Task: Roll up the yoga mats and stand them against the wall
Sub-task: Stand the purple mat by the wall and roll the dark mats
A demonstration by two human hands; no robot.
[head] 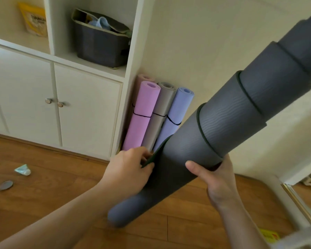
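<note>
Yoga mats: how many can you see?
5. The dark grey mat is held in both hands. Against the wall stand a pink mat, a grey mat, a lilac mat, and another pink one mostly hidden behind.

Grey mat (228,126): matt foam, fine wavy ribbed texture, telescoped layers. Pink mat (142,115), beige mat (160,114), lilac mat (176,112) at 12 o'clock: matt foam, finer grain, thin dark elastic bands. Floor (43,168): wood planks, satin sheen. Cabinet (70,108): smooth white paint, two shiny metal knobs (54,102). Bin (101,45): dark woven cloth. Wall (205,51): matt cream, smooth.
</note>
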